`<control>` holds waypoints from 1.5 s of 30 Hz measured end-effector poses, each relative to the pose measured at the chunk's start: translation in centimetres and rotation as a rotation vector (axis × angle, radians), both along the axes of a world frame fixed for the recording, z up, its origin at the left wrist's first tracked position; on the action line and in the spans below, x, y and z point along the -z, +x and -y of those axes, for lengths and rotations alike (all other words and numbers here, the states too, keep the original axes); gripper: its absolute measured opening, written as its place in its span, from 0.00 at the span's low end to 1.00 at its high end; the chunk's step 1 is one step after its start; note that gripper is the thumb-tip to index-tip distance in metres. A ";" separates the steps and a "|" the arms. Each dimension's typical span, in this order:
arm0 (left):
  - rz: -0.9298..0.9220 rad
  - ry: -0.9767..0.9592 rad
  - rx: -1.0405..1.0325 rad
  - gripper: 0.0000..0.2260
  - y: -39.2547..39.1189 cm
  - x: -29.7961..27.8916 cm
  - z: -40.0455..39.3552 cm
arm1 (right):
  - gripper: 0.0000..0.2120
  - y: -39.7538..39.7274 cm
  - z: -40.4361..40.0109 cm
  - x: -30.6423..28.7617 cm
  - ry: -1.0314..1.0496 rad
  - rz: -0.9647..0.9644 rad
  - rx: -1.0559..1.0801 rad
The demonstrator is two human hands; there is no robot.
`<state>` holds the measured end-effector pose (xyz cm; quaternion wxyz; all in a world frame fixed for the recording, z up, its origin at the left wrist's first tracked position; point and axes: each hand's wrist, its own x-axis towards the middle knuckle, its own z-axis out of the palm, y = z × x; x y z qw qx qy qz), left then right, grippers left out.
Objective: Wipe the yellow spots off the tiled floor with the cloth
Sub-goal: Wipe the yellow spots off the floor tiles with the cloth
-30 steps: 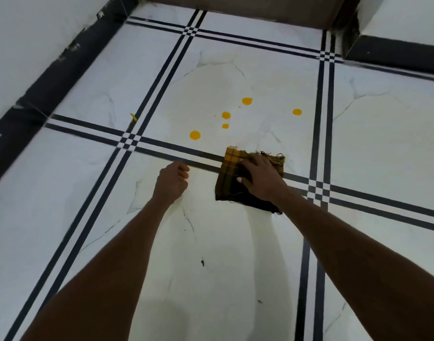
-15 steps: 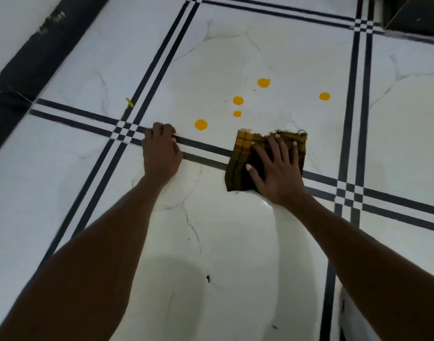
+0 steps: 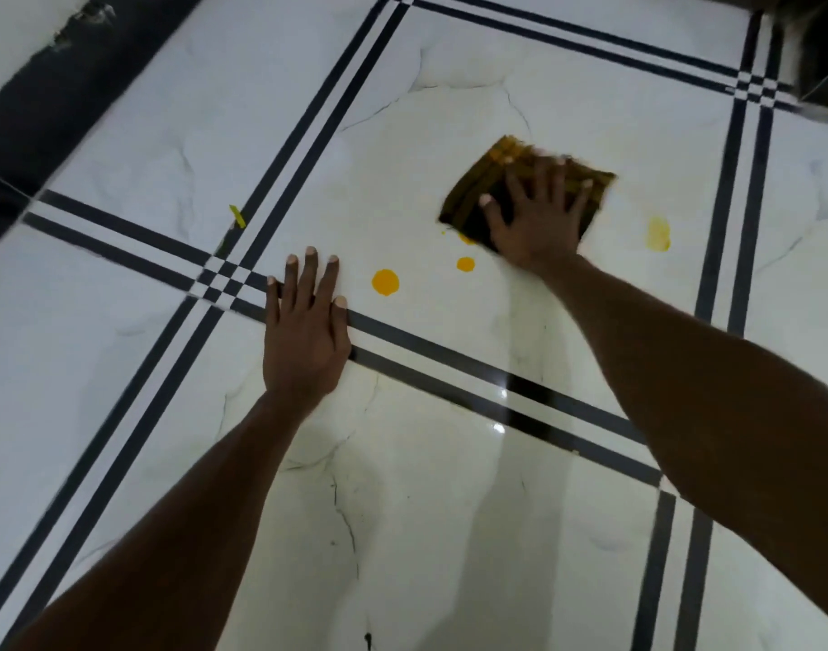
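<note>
A folded brown and yellow checked cloth (image 3: 492, 180) lies flat on the white tiled floor (image 3: 402, 462). My right hand (image 3: 536, 218) presses down on it with fingers spread. A large yellow spot (image 3: 385, 281) and a smaller yellow spot (image 3: 465, 264) sit on the tile just near of the cloth. Another spot (image 3: 464, 239) peeks out from under the cloth's near edge. A pale smeared yellow spot (image 3: 658, 233) lies to the right of the cloth. My left hand (image 3: 306, 328) rests flat on the floor over the dark stripes, fingers apart, holding nothing.
Black double stripes (image 3: 449, 359) cross the white tiles. A dark skirting (image 3: 50, 101) runs along the wall at the upper left. A small yellow scrap (image 3: 236, 216) lies by the stripes at the left. A dark step or wall base (image 3: 820, 44) sits at the upper right.
My right hand has pushed the cloth forward over the upper spots. The spot at the right now looks smeared and pale. My left hand has opened flat and shifted forward onto the stripes.
</note>
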<state>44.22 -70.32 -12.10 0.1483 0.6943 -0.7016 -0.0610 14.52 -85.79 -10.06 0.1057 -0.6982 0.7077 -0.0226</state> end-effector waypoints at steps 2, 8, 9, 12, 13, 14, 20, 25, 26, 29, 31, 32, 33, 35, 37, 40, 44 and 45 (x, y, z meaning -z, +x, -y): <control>-0.004 0.009 -0.015 0.25 -0.1 -0.1 0.0 | 0.34 4.1 -1.9 -0.1 -0.057 -0.029 -0.241; 0.009 0.040 -0.118 0.26 -0.1 -0.3 -0.1 | 0.31 2.6 -10.5 -0.1 -0.119 -0.012 -0.700; 0.018 0.042 -0.119 0.26 0.0 -0.2 0.0 | 0.31 1.4 -8.6 0.0 -0.120 -0.025 -0.639; 0.016 0.041 -0.127 0.26 -0.1 -0.1 0.1 | 0.34 2.1 -0.2 -0.6 -0.085 -0.026 -0.332; 0.021 0.042 -0.129 0.26 -0.1 -0.1 0.1 | 0.35 3.8 2.0 -0.7 -0.054 -0.014 -0.269; 0.029 0.039 -0.130 0.26 -0.1 -0.1 0.0 | 0.35 6.1 3.4 -0.6 -0.050 -0.020 -0.249; 0.016 0.040 -0.129 0.25 0.0 -0.2 0.1 | 0.31 12.0 -3.6 0.4 -0.172 -0.034 -0.764; 0.006 0.045 -0.124 0.25 0.0 -0.3 0.1 | 0.31 3.9 -5.6 -0.1 -0.133 -0.033 -0.299; 0.003 0.041 -0.124 0.25 0.0 -0.3 0.2 | 0.32 4.2 -7.9 -0.2 -0.133 -0.039 -0.264; -0.008 0.027 -0.122 0.25 -0.1 -0.6 0.0 | 0.33 8.3 -16.0 -0.6 -0.111 0.021 -0.469; -0.032 0.026 -0.128 0.26 -0.1 -0.6 0.0 | 0.33 11.1 -16.5 -0.3 -0.106 0.056 -0.633; -0.052 0.025 -0.137 0.26 -0.1 -0.6 0.0 | 0.33 12.0 -14.8 -0.2 -0.118 0.054 -0.673; -0.066 0.022 -0.147 0.26 0.0 -0.6 0.0 | 0.33 12.7 -12.6 0.0 -0.135 0.048 -0.685; -0.067 0.026 -0.148 0.26 0.0 -0.7 -0.1 | 0.32 12.5 -7.7 0.2 -0.165 0.032 -0.620; -0.067 0.042 -0.148 0.25 0.0 -0.8 0.0 | 0.31 10.3 -4.0 0.3 -0.160 -0.003 -0.444; -0.048 0.039 -0.140 0.25 0.0 -0.5 0.1 | 0.32 7.4 -4.6 0.6 -0.164 0.001 -0.250; -0.018 0.022 -0.126 0.25 -0.1 -0.5 -0.1 | 0.34 9.8 -16.8 0.0 -0.116 0.006 -0.359; -0.020 0.019 -0.125 0.26 0.0 -0.5 0.0 | 0.34 10.7 -18.7 0.0 -0.094 0.011 -0.437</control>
